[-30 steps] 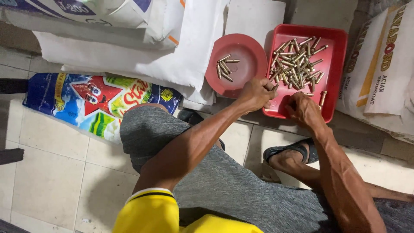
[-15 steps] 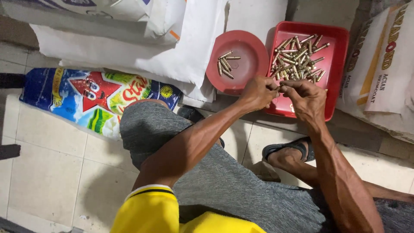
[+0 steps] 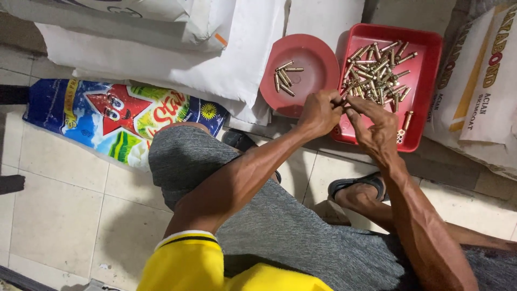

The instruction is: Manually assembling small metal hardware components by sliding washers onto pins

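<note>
- hands: left hand [image 3: 321,112] and right hand [image 3: 377,129] met at the near-left corner of the red square tray [image 3: 428,81], fingertips pinched together on what looked like one small brass piece; it was too small to tell for sure.
- brass pieces [image 3: 377,75]: heaped in the tray, on the floor.
- red round plate [image 3: 309,86]: just left of the tray, held a few sorted pieces [image 3: 285,78].
- step, as judged: fitting or checking one piece between both hands.
- next move called for: a fine, steady pinch over to the plate.
</note>
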